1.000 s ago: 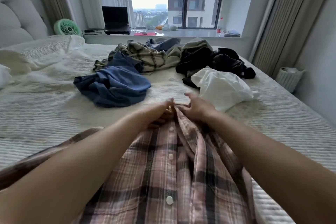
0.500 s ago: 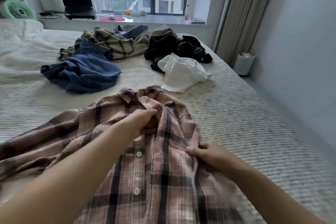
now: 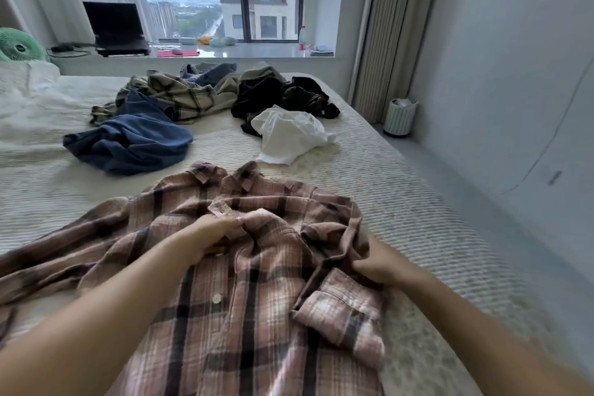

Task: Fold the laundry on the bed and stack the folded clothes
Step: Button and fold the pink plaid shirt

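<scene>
Pink plaid shirt [image 3: 244, 292]: spread button-side up on the bed [image 3: 418, 202], collar toward the window, nearest of all garments, presumably laid flat so as to be squared before folding; left sleeve trailing off toward the left edge of view. Left hand [image 3: 209, 235]: fingers curled round a bunch of fabric at the placket just below the collar, apparently anchoring the front. Right hand [image 3: 376, 264]: fingers closed on the right sleeve near its cuff, the sleeve drawn across the shirt's right side, probably the first fold inward. Blue garment [image 3: 135, 141], tan plaid garment [image 3: 183, 96], black garment [image 3: 273, 93], white garment [image 3: 289, 132]: crumpled, unfolded, farther up the bed, well apart from the shirt; no folded stack visible. Judged: first item in hand, task barely begun.
</scene>
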